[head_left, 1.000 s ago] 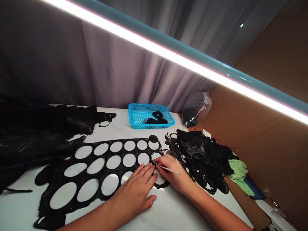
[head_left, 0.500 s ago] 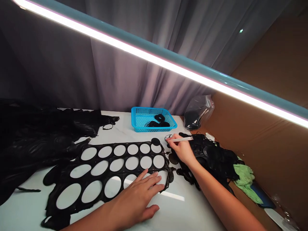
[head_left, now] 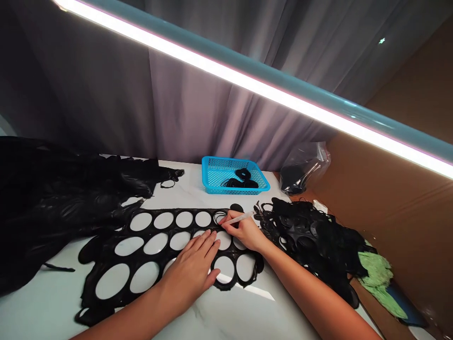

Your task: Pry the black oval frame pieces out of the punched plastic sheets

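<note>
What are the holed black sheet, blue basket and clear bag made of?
Black sheet: probably rubber, dull with some sheen; its edges look ragged.
Blue basket: likely moulded plastic, glossy; regular perforations pierce its walls.
Clear bag: apparently thin plastic film, shiny; it's see-through and creased.

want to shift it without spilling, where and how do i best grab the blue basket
Probably grip the blue basket by its rim at both short ends, from above: it sits upright, and the black coils inside leave those rims bare.

No lettering, label, brand, number or sign is readable.
</note>
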### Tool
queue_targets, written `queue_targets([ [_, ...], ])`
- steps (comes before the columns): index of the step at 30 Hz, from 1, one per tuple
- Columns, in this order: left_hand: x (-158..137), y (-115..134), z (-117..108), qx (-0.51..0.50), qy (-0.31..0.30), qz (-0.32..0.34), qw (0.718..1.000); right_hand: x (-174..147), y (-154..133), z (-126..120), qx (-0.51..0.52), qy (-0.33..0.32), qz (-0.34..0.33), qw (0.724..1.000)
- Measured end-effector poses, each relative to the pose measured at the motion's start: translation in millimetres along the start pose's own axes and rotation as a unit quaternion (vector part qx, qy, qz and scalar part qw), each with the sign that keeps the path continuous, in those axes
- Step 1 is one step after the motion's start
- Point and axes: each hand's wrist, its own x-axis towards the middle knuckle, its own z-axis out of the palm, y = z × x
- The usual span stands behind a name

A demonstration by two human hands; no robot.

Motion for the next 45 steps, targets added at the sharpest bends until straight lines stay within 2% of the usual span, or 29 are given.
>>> queue_targets([
  [9,0,7,-6,-0.023,-0.004,0.0,1.0,1,1,0,-0.028,0.002,-0.003,1.0],
  [13,0,7,-6,-0.055,0.0,0.002,0.999,-3,-1,2,-0.084,-0.002,-0.04,0.996],
  [16,0,9,-7,-0.073,-0.002,-0.002,0.997,-7,-1,10,-0.2,-0.01,-0.094,0.975],
  [19,2,11,-10,-0.07,-0.015,-0.003,0.997,-3,2,10,-0.334,-0.015,-0.13,0.933],
  [20,2,11,-11,-0.067,-0.019,-0.005,0.998,1,3,5,-0.369,0.007,-0.128,0.921],
  [22,3,12,-15,-0.062,-0.023,-0.007,0.998,11,6,-14,-0.411,0.093,-0.102,0.901],
  [25,1,9,-20,-0.065,-0.031,0.0,0.997,19,10,-55,-0.419,0.23,-0.058,0.876],
  [27,-4,5,-22,-0.075,-0.038,0.009,0.996,16,9,-75,-0.408,0.279,-0.042,0.868],
  [29,-12,3,-20,-0.08,-0.034,0.018,0.996,6,5,-80,-0.373,0.287,-0.022,0.882],
  [30,-15,2,-19,-0.082,-0.026,0.021,0.996,-1,2,-75,-0.337,0.269,-0.013,0.902],
  [32,-22,2,-16,-0.086,-0.007,0.023,0.996,-16,-7,-55,-0.234,0.199,0.002,0.951],
  [34,-25,3,-14,-0.091,-0.001,0.02,0.996,-31,-16,-26,-0.137,0.114,0.014,0.984],
  [36,-26,3,-14,-0.093,-0.008,0.017,0.996,-43,-23,1,-0.089,0.052,0.025,0.994],
  [39,-25,3,-16,-0.097,-0.013,0.013,0.995,-53,-28,24,-0.077,0.014,0.03,0.996],
  [45,-27,1,-12,-0.106,-0.005,0.008,0.994,-55,-28,24,-0.055,0.01,0.05,0.997],
])
